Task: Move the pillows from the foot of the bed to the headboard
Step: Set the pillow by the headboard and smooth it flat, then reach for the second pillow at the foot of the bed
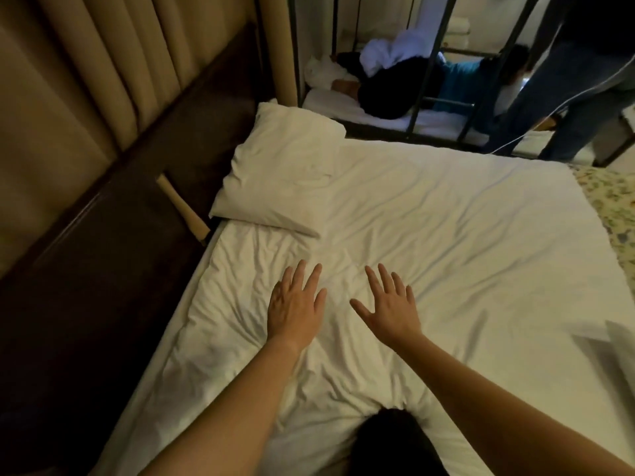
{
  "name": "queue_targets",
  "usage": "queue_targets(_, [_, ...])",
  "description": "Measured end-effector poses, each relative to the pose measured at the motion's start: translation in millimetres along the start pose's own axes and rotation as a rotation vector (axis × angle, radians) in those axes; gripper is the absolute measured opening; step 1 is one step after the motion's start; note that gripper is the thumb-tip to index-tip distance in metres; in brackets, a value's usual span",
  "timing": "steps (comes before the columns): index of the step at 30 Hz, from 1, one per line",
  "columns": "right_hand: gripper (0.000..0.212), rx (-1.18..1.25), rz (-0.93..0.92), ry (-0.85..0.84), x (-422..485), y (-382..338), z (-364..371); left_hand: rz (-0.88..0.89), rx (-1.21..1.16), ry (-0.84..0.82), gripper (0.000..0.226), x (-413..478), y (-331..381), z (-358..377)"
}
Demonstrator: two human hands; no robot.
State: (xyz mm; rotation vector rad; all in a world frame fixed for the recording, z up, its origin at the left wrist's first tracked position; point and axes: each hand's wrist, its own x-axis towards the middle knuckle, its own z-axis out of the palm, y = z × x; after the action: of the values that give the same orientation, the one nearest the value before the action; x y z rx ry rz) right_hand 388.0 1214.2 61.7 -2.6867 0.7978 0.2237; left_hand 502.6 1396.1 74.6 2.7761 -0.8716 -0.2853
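One white pillow (281,170) lies flat at the far left of the bed (446,242), against the dark padded headboard (113,207). My left hand (295,304) and my right hand (388,304) hover side by side over the wrinkled white sheet, fingers spread, palms down, holding nothing. Both hands are nearer to me than the pillow and do not touch it. A white edge (618,348), possibly another pillow, shows at the right border, mostly cut off.
Beige padded wall panels (86,80) rise behind the headboard. A mirror with a dark metal frame (412,63) stands beyond the bed and reflects a person. Another person's legs (567,91) stand at the top right. Patterned floor (608,201) lies to the right of the bed.
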Motion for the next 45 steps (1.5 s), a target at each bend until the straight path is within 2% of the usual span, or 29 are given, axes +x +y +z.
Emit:
queue_targets(12, [0.087,0.069,0.176,0.07,-197.4,-119.6,-28.2,0.148,-0.024,-0.079,0.06,-165.7,-67.3,-110.1])
queue_targets(22, [0.084,0.09,0.206,0.082,-277.7,-131.2,-2.9,0.222,-0.032,-0.107,0.06,-237.7,-77.5,-98.4])
queue_targets(34, [0.085,0.117,0.215,0.08,-346.3,-60.4,-0.3,0.232,0.017,-0.111,0.062,-294.8,-19.5,-77.4])
queue_targets(45, [0.083,0.102,0.182,0.056,-390.5,92.0,-23.7,0.202,0.004,-0.09,0.063,-329.9,124.4,-25.0])
